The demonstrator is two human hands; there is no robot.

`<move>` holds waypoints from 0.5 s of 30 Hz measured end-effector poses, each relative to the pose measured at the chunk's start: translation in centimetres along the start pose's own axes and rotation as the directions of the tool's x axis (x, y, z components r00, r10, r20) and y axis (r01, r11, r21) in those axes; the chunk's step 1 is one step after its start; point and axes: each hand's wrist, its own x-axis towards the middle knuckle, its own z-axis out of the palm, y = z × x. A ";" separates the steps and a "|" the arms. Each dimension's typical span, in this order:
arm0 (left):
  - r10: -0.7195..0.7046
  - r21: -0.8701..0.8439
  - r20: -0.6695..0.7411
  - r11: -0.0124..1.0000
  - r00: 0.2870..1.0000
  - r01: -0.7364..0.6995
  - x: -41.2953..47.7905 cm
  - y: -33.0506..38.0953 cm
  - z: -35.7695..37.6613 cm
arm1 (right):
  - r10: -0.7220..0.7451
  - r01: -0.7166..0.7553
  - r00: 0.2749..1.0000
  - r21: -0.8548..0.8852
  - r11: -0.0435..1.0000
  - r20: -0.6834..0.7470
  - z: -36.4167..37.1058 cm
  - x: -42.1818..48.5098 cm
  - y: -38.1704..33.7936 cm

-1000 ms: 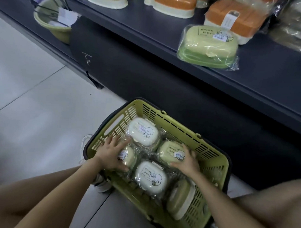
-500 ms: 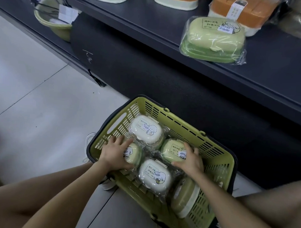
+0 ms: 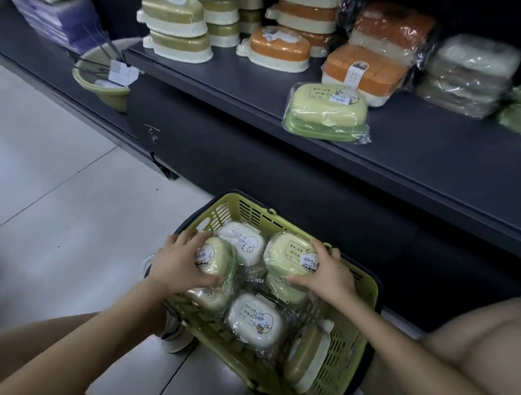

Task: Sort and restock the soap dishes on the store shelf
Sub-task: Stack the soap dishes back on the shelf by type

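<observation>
Soap dishes mostly lie in the basket beneath my hands, so I judge restocking barely begun. One wrapped dish sits on the shelf beyond them. My left hand grips a tilted green dish, its long axis running away from me. My right hand grips a flat green dish, lid up, its long axis slanting toward the left hand.

Bare shelf lies open beside the wrapped green dish; stacked dishes crowd the back.
</observation>
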 end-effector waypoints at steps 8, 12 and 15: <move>0.114 -0.035 -0.289 0.991 0.950 -0.130 0.0 5.4 -8.9 | -0.132 0.156 0.971 0.113 0.981 -0.199 -11.3 -7.0 -3.2; 0.167 -0.085 -0.391 0.973 0.905 -0.216 0.4 8.9 -13.1 | -0.144 0.191 0.935 0.117 0.975 -0.323 -17.1 -10.1 -3.1; 0.188 -0.123 -0.425 0.957 0.885 -0.262 1.0 12.2 -16.1 | -0.089 0.138 0.900 0.086 0.987 -0.427 -21.1 -10.7 -1.7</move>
